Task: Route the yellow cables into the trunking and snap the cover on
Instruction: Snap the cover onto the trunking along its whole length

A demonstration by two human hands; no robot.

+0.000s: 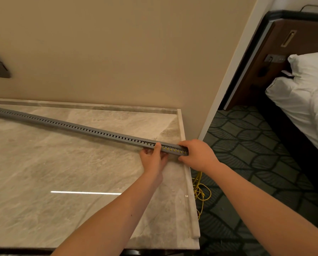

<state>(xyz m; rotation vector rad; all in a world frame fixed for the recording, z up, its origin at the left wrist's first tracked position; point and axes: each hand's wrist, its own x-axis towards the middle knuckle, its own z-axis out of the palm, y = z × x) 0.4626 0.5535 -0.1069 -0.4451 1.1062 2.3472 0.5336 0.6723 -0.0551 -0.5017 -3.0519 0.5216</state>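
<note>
Grey slotted trunking (91, 131), a long rigid plastic channel with a row of oval side slots, lying diagonally across the polished marble bench (62, 172) from its left edge to its right edge. Yellow cables (200, 193) show through the slots at the right end and hang in thin loops past the bench's right edge onto patterned carpet (247, 145). Left hand (154, 157) grips the trunking near that end, and right hand (199, 154) clasps the end itself.
</note>
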